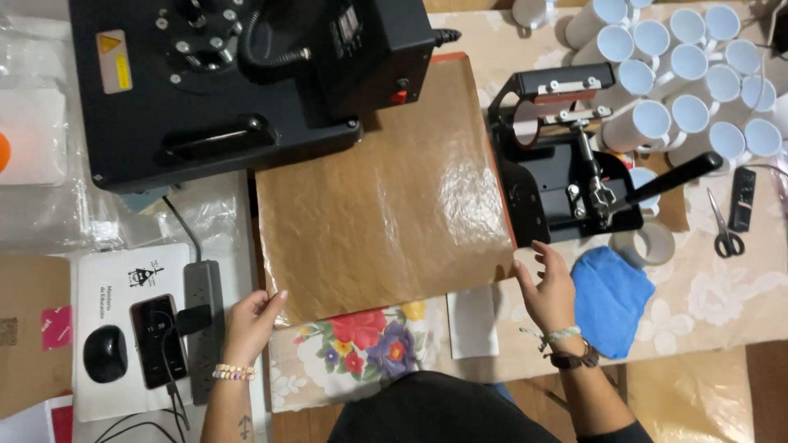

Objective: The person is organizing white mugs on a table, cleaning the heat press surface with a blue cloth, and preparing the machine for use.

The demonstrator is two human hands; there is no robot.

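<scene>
The brown sheet (382, 205) was laid flat across the lower plate of the heat press (246, 74), whose black upper head was swung off to the left, clear of the sheet. The sheet's near left corner was touched by the left hand (250, 321), fingers loosely curled at the edge; whether it was actually pinched could not be told. The near right edge was met by the right hand (548, 289), held open with fingers spread, the fingertips just at the sheet's border. A floral cloth (369, 344) was seen poking out from under the sheet's near edge, and a white card (474, 321) was lying just beside it, between the two hands. A blue cloth (611, 299) was set down right next to the right hand. Beyond it, a mug press (566, 156) was parked with its lever handle pointing right, and a cluster of white mugs (689, 74) was packed in behind that. Scissors (724, 230) were left near the mugs, on the table's right side. Over on the left, a power strip (205, 320), a phone (156, 340) and a black mouse (105, 353) were lined up near the left hand.
</scene>
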